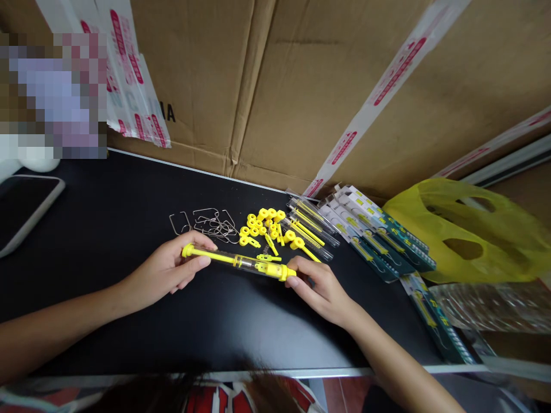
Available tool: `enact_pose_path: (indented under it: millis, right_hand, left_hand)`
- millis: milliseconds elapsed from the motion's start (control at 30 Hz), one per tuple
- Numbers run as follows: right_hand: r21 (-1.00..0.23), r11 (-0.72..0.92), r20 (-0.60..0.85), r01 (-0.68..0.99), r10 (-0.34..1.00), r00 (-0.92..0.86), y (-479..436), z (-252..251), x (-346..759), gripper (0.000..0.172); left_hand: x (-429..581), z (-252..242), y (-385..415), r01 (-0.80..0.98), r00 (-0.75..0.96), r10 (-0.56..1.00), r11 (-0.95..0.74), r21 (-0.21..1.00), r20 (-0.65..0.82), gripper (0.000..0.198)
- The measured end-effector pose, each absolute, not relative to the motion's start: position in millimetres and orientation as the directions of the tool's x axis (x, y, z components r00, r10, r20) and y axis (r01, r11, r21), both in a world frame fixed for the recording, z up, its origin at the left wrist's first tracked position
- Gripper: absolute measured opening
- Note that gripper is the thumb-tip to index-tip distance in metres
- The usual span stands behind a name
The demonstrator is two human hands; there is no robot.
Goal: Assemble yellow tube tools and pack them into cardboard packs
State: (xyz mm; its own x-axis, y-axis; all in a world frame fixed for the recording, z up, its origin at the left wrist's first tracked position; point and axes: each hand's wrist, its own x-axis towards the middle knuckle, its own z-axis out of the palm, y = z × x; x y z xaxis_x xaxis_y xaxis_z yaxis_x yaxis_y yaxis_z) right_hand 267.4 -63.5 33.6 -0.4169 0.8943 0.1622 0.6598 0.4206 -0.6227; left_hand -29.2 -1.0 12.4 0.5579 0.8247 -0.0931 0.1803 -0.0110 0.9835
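Note:
Both hands hold one clear plastic tube with yellow end parts level above the black table. My left hand grips its left end near a yellow cap. My right hand pinches its right end by the yellow fitting. Just behind the tube lies a heap of small yellow plastic pieces with a tiny spring among them. Bent wire hooks lie to the left of that heap. More clear tubes rest to the right of it.
Packaged items on printed cards fan out at the right, beside a yellow plastic bag and a clear bag. A phone lies at the far left. Taped cardboard boxes wall the back.

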Motion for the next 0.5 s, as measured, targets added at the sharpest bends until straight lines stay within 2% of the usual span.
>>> enact_pose_path:
  millis: [167, 500]
  right_hand:
    - [-0.611, 0.434, 0.161, 0.662, 0.887, -0.433, -62.4, 34.1, 268.0, 0.028]
    - [-0.665, 0.398, 0.178, 0.631, 0.906, -0.384, -66.8, 30.6, 267.4, 0.013]
  left_hand:
    - [-29.0, 12.1, -1.5, 0.187, 0.551, 0.829, -0.013, 0.982, -0.094, 0.022]
    - [-28.7, 12.7, -0.7, 0.173, 0.564, 0.822, -0.022, 0.985, -0.081, 0.021]
